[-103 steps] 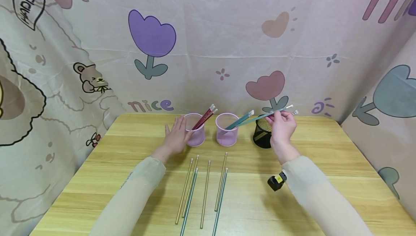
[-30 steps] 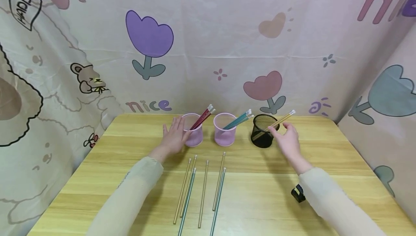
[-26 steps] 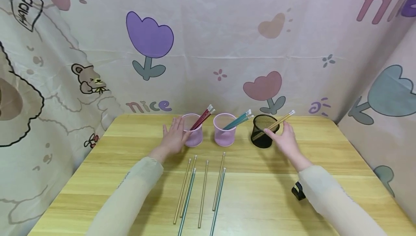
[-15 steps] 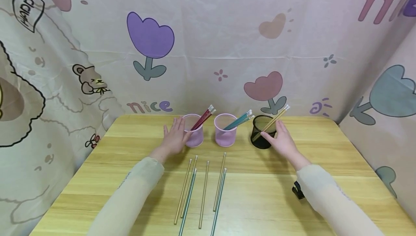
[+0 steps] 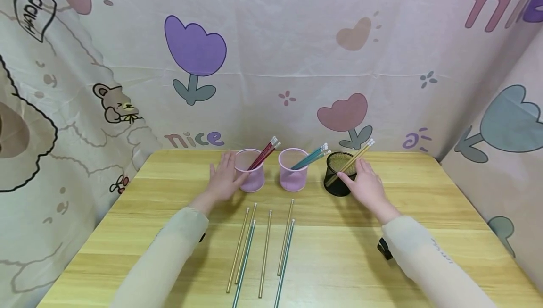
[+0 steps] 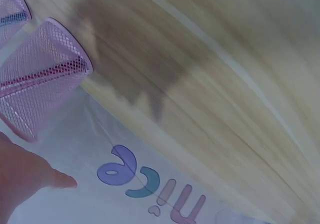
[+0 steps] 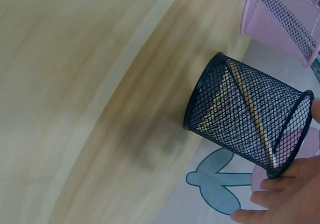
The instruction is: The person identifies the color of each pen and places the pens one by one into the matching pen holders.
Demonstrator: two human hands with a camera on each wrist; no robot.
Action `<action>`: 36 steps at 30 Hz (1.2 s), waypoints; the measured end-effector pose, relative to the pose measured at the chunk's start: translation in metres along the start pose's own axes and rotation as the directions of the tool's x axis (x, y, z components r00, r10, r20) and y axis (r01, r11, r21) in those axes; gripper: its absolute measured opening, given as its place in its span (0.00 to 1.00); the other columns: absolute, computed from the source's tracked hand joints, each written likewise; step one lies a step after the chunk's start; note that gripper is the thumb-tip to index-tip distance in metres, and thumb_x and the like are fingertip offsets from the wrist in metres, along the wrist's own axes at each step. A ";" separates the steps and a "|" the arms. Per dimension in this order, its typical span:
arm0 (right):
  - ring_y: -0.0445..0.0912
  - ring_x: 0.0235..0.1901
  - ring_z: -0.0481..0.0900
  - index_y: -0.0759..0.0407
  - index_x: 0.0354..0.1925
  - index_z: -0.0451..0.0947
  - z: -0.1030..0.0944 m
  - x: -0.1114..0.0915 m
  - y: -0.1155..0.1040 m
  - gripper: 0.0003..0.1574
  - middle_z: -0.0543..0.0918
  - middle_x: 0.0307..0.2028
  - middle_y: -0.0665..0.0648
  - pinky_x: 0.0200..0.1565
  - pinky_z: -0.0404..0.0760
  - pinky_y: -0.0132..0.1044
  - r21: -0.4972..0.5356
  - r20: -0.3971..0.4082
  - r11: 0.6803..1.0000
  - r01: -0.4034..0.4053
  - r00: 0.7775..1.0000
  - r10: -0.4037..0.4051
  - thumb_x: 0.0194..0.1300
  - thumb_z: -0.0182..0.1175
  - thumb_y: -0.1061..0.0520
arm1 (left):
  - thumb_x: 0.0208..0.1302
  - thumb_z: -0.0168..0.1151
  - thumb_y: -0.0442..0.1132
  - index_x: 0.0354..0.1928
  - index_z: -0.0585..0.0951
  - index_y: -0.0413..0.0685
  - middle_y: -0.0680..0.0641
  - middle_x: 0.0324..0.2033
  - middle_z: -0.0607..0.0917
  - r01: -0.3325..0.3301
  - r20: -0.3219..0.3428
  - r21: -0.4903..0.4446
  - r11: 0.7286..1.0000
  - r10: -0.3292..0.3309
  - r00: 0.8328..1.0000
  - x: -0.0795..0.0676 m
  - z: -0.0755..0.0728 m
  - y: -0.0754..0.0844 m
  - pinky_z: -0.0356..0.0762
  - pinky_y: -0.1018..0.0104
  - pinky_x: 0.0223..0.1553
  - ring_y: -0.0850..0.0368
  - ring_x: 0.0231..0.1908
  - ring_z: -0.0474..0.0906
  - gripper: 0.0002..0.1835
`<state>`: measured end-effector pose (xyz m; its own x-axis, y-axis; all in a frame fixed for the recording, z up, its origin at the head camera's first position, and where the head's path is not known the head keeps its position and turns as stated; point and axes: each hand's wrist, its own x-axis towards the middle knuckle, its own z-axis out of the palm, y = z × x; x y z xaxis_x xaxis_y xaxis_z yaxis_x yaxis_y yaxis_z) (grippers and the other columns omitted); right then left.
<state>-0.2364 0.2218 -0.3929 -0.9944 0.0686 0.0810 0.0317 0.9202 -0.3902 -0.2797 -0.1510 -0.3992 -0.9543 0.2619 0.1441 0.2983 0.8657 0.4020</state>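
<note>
My right hand (image 5: pixel 368 187) holds the black mesh pen holder (image 5: pixel 338 187) by its upper part, thumb in front and fingers on the right side. Gold pencils (image 5: pixel 360 152) lean out of it to the right. In the right wrist view, fingers (image 7: pixel 280 191) lie against its rim. Beside the left pink mesh pen holder (image 5: pixel 253 183), which carries red pencils (image 5: pixel 263 154), my left hand (image 5: pixel 221 180) spreads its fingers, thumb close to the holder's rim. Teal pencils (image 5: pixel 311 157) lean in the middle pink pen holder (image 5: pixel 293 181).
On the wooden table (image 5: pixel 331 261), several loose pencils lie lengthwise in front of the holders, including a gold pencil (image 5: pixel 266 256) and a teal pencil (image 5: pixel 285 261). A printed cloth (image 5: pixel 271 39) hangs behind the table's back edge.
Earlier my right hand pinched a teal pencil at the middle holder; that pencil is now inside. The right hand then took the black holder and shifted it slightly left. My left hand moved slightly left.
</note>
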 end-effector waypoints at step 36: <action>0.67 0.70 0.45 0.76 0.69 0.46 -0.008 -0.004 -0.007 0.53 0.48 0.69 0.74 0.67 0.39 0.65 -0.173 0.041 0.985 0.010 0.999 -0.003 0.70 0.37 0.32 | 0.49 0.65 0.43 0.17 0.69 0.48 0.52 0.16 0.71 0.107 0.376 0.089 0.990 -0.133 0.917 -0.068 0.014 0.026 0.64 0.68 0.21 0.57 0.19 0.67 0.14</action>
<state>-0.2314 0.2176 -0.3834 -0.9977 0.0505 0.0444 0.0392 0.9735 -0.2251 -0.2073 -0.1401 -0.4111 -0.9221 0.2853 -0.2615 0.1911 0.9232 0.3334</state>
